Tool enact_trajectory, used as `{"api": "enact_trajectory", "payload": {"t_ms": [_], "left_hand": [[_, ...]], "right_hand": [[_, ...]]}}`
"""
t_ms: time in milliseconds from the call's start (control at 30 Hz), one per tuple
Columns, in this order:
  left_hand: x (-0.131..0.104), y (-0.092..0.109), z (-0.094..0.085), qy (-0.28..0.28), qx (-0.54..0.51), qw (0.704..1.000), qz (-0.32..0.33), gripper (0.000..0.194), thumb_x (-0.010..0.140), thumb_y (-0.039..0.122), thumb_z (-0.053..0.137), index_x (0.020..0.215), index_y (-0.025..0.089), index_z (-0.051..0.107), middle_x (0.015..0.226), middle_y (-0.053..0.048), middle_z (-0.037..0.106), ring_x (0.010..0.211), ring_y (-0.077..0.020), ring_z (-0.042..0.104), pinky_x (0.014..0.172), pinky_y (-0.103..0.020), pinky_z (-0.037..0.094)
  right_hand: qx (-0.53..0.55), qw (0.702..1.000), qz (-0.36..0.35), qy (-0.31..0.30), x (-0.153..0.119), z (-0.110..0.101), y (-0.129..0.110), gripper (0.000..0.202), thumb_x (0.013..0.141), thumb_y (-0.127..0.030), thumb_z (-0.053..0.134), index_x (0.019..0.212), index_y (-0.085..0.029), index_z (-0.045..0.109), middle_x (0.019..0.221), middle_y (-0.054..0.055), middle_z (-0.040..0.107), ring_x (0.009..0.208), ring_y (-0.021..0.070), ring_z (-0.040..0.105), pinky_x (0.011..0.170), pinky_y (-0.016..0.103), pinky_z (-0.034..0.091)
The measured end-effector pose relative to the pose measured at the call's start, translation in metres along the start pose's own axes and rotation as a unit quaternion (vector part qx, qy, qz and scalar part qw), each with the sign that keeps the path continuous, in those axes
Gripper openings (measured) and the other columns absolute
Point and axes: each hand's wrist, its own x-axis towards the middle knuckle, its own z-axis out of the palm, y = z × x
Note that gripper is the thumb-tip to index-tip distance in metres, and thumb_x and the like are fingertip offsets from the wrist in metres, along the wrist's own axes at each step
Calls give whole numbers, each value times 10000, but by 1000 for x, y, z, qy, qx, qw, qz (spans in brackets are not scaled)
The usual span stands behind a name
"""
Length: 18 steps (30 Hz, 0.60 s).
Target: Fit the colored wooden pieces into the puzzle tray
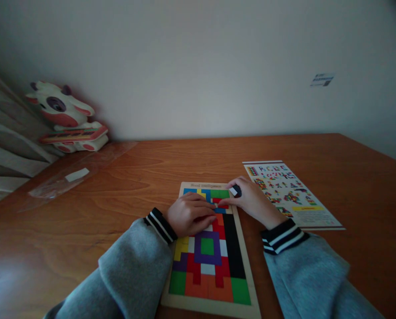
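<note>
A wooden block puzzle board [211, 305] lies on the table in front of me, its frame filled with coloured flat blocks. My left hand [191, 213] rests palm down across its upper left part, fingers extended and slightly bent, covering some blocks. At the upper right corner is my right hand [251, 199], thumb and index finger apart with a gap between them. Its thumb tip touches or hovers by a red block [220, 201]. A purple ring of blocks surrounds a green block [207, 246] lower down. Along the right side runs a black strip [235, 246].
A printed pattern sheet [309, 217] lies right of the board, partly behind my right hand. Clear plastic wrapping [54, 188] with a white label is on the left. A cow-shaped toy keyboard [74, 126] stands at the back left, near a curtain [11, 137].
</note>
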Motion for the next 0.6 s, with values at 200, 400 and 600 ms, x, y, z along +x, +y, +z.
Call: {"api": "enact_trajectory", "payload": {"t_ms": [200, 400, 600], "left_hand": [[-1, 0, 2, 0, -4, 1000, 3, 188, 915, 259, 571, 1004, 183, 718, 1082, -53, 742, 972, -206, 665, 882, -362, 528], [1, 0, 0, 50, 19, 998, -24, 160, 910, 217, 566, 925, 160, 715, 972, -63, 756, 892, -195, 671, 842, -352, 529], [2, 0, -2, 50, 28, 997, -47, 181, 918, 232, 552, 943, 167, 719, 973, -62, 756, 881, -195, 660, 839, -365, 526]], "right_hand": [[-2, 1000, -16, 2, 1, 4, -3, 467, 623, -500, 837, 912, -204, 621, 906, 44, 644, 869, 245, 628, 757, 365, 485], [19, 1000, -5, -1, 0, 5, -3, 449, 674, -532, 793, 927, -205, 621, 923, 53, 648, 860, 236, 627, 754, 368, 494], [24, 1000, 0, -2, 0, -1, -2, 355, 726, -475, 776, 911, -211, 626, 916, 53, 647, 848, 229, 635, 753, 370, 501]]}}
